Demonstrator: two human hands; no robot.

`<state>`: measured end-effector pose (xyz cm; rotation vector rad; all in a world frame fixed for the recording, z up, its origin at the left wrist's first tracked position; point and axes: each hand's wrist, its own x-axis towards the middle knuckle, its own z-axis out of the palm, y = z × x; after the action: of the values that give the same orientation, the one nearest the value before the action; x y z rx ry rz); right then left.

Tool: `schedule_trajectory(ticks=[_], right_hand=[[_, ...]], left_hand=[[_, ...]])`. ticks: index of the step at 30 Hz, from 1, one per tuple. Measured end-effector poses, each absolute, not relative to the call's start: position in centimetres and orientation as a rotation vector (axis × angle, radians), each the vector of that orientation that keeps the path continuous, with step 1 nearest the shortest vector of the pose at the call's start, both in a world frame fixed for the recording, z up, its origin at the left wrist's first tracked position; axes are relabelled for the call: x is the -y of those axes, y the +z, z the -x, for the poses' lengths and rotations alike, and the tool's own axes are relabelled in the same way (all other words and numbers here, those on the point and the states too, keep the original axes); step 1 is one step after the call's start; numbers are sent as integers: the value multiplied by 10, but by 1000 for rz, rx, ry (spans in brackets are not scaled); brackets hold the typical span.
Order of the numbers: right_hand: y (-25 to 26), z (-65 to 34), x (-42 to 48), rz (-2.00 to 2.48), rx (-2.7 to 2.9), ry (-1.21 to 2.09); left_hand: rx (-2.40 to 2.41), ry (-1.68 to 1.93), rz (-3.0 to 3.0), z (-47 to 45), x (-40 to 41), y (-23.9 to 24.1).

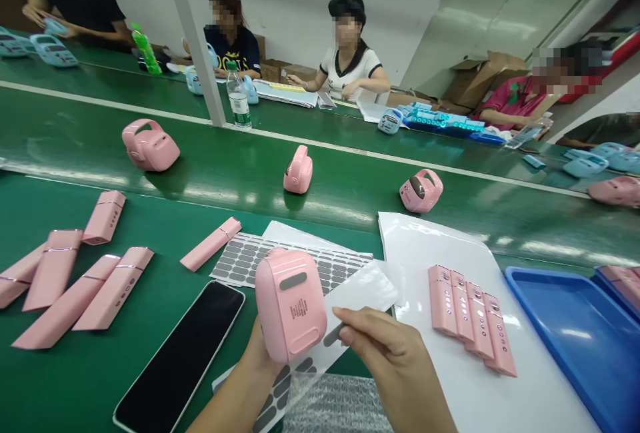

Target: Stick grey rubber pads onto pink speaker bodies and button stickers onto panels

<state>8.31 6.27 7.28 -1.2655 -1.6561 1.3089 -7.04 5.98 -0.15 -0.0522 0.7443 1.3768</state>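
My left hand [264,348] is wrapped round a pink portable speaker [293,306] and holds it up, underside turned toward me. One grey oval pad [293,281] sits near the upper end of that face; a bare oval outline [305,340] shows at the lower end, with small print between. Just right of the speaker, my right hand [387,346] pinches a grey oval sticker [333,335] between thumb and forefinger. Beneath both hands lie a sheet of grey oval stickers [280,393] and bubble wrap [340,403]. Another sticker sheet [245,256] lies behind the speaker.
A phone [183,353] lies left of my hands, near several slim pink devices [53,270]. More of these [473,320] rest on white paper [430,246], beside a blue tray [565,333]. Pink speakers [150,146] stand along the green belt [225,160]. Co-workers sit opposite.
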Motion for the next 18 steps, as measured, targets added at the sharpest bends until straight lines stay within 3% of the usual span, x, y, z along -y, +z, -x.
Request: schedule_trajectory(ticks=[11,18], right_hand=[[68,-59,-59,1197,1257,1665],[65,-51,-54,1248,1229,1633]], left_hand=[[-713,1454,-65,73,-58,-11],[-657,1446,-113,74,-58,-10]])
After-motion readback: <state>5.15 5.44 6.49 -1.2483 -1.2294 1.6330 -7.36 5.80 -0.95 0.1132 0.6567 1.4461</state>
